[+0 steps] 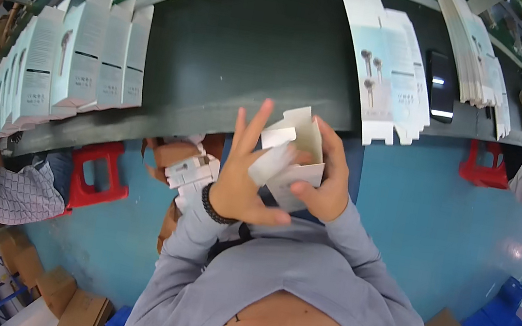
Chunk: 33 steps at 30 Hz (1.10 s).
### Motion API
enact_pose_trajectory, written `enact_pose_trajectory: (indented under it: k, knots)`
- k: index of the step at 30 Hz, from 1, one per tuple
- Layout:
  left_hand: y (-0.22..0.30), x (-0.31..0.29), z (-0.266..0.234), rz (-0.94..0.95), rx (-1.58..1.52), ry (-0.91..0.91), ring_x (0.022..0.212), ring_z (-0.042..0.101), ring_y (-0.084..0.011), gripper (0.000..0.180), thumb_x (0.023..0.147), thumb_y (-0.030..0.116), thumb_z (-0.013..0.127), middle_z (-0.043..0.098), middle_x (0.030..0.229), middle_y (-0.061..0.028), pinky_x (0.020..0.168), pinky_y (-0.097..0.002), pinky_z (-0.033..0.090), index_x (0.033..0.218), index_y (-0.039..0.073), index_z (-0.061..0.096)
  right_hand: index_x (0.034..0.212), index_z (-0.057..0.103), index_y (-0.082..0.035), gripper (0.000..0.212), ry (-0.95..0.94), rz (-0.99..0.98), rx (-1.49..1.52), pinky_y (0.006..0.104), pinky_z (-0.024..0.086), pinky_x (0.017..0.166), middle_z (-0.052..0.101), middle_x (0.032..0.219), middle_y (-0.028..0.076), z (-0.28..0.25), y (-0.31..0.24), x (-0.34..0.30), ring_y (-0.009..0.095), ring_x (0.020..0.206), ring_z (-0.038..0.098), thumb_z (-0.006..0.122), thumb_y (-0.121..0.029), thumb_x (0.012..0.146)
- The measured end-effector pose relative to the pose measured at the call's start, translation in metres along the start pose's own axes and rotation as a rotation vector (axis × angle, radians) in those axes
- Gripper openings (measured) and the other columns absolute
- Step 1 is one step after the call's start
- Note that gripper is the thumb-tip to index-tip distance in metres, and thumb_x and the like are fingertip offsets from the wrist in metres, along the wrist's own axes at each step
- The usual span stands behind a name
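Note:
My right hand [333, 185] grips a small white carton [290, 194] in front of me, its thumb on the near side and its fingers along the right side. The carton's top is open and its flaps [296, 117] stand up. My left hand [238, 176] is at the carton's left side, two fingers raised and spread, the thumb stretched out. A fingertip shows within the carton's mouth, seemingly from this hand. Between the left palm and the carton is a blurred white piece [270, 164]; I cannot tell whether it is a flap or a loose part.
Standing cartons [78, 56] line the dark table's [240, 42] left. Flat cartons [386, 73] printed with earphones, a black phone [441, 86] and another flat stack [476, 54] lie right. An open brown box [170, 151] holds white packages beside me. Red stools [100, 174] and other people flank the table.

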<state>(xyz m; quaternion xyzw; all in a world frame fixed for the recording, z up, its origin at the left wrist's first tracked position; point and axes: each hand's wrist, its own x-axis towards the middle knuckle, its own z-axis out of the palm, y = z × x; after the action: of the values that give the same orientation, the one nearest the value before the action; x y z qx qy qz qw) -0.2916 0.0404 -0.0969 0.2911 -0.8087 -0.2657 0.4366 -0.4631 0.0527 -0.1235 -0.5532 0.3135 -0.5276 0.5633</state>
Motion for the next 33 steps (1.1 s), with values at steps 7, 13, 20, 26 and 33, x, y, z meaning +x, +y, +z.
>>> enact_pose_trajectory:
  k: [7, 13, 20, 26, 33]
  knots:
    - [0.003, 0.0, 0.02, -0.084, -0.288, 0.229, 0.109, 0.046, -0.0344, 0.052, 0.083, 0.016, 0.058, 0.06, 0.095, -0.0178, 0.089, -0.0449, 0.038, 0.129, 0.005, 0.036, 0.127, 0.036, 0.0, 0.069, 0.108, -0.114, 0.07, 0.0325, 0.037, 0.088, 0.045, 0.116, 0.014, 0.014, 0.007, -0.004, 0.021, 0.104, 0.045, 0.065, -0.038, 0.076]
    - [0.004, -0.001, 0.035, 0.0, -0.292, 0.439, 0.084, 0.053, -0.0242, 0.072, 0.076, -0.003, 0.053, 0.05, 0.093, -0.0113, 0.074, -0.0364, 0.042, 0.137, 0.012, 0.017, 0.121, 0.038, 0.001, 0.052, 0.244, -0.208, 0.184, 0.0374, 0.037, 0.09, 0.045, 0.117, 0.02, 0.029, 0.008, -0.003, 0.026, 0.105, 0.045, 0.058, -0.026, 0.082]
    - [0.003, 0.001, 0.018, 0.143, 0.02, 0.356, 0.072, 0.049, -0.0214, 0.113, 0.06, 0.041, 0.08, 0.041, 0.105, -0.014, 0.064, -0.0341, 0.045, 0.136, 0.024, -0.001, 0.09, 0.061, 0.0, 0.02, 0.073, -0.232, -0.328, 0.0312, 0.04, 0.083, 0.042, 0.118, 0.015, 0.011, -0.011, -0.002, 0.018, 0.096, 0.047, 0.055, -0.017, 0.085]
    - [0.006, 0.003, 0.025, 0.181, 0.134, 0.367, 0.072, 0.048, -0.0212, 0.121, 0.044, 0.053, 0.08, 0.034, 0.121, -0.0169, 0.057, -0.0305, 0.045, 0.135, 0.029, 0.005, 0.105, 0.048, 0.0, 0.028, 0.137, 0.136, 0.307, 0.0229, 0.045, 0.072, 0.04, 0.108, 0.009, 0.021, -0.003, -0.002, 0.011, 0.087, 0.053, 0.058, 0.002, 0.079]
    - [0.005, 0.001, 0.011, 0.116, 0.118, 0.402, 0.082, 0.046, -0.0214, 0.127, 0.047, 0.052, 0.08, 0.032, 0.125, -0.0167, 0.062, -0.0312, 0.045, 0.139, 0.022, -0.001, 0.128, 0.033, 0.0, 0.066, 0.01, -0.039, 0.368, 0.0302, 0.046, 0.075, 0.049, 0.114, 0.014, 0.027, 0.001, 0.007, 0.021, 0.091, 0.057, 0.068, -0.019, 0.075]
